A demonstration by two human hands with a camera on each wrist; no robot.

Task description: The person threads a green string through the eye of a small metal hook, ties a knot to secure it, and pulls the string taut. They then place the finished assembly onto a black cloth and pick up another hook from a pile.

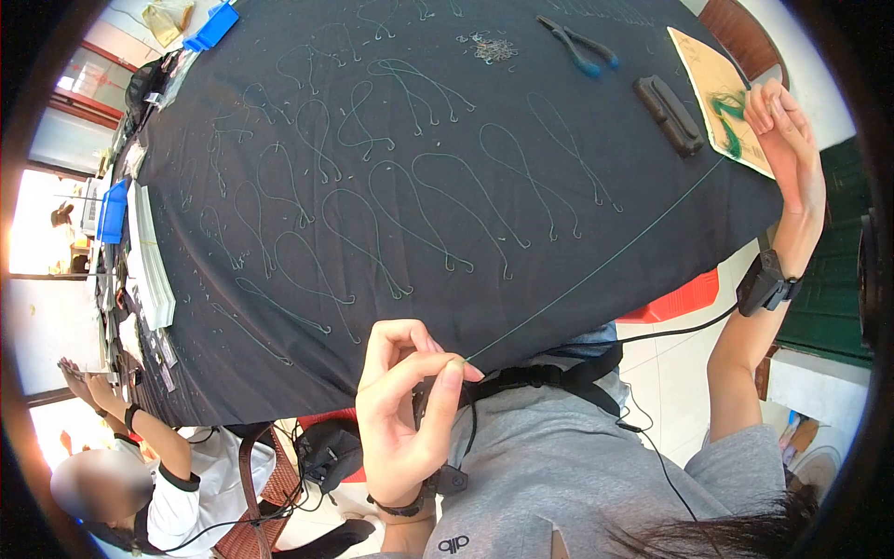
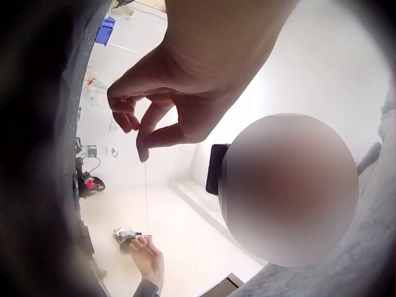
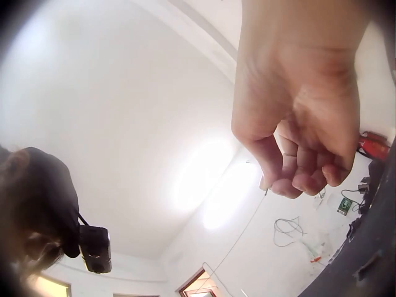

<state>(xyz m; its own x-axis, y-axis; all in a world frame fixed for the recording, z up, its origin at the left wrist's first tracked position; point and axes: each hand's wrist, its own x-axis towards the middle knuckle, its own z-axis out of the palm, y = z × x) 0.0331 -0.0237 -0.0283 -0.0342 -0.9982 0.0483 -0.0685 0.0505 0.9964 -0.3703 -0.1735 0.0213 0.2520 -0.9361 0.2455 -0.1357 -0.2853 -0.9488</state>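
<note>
A thin green fishing line (image 1: pixel 596 271) runs taut and slanting between my two hands, above the near edge of the dark cloth. At the bottom middle of the head view, my left hand (image 1: pixel 402 410) pinches one end between thumb and forefinger. My right hand (image 1: pixel 785 130), raised at the far right, pinches the other end; in the right wrist view the line (image 3: pixel 238 234) leaves its thumb and fingertips. Below that hand lies a tan board (image 1: pixel 703 70) with a bundle of green line (image 1: pixel 729 112). Looped green lines with fish hooks (image 1: pixel 400 291) lie in rows across the cloth.
On the dark cloth (image 1: pixel 559 354) are blue-handled pliers (image 1: pixel 587 56), a heap of loose hooks (image 1: pixel 489 48) and a black oblong case (image 1: pixel 669 115). A stack of white sheets (image 1: pixel 151 256) lines the left edge. Another person (image 1: pixel 200 484) sits at lower left. A cable (image 1: pixel 684 328) runs to my right wrist.
</note>
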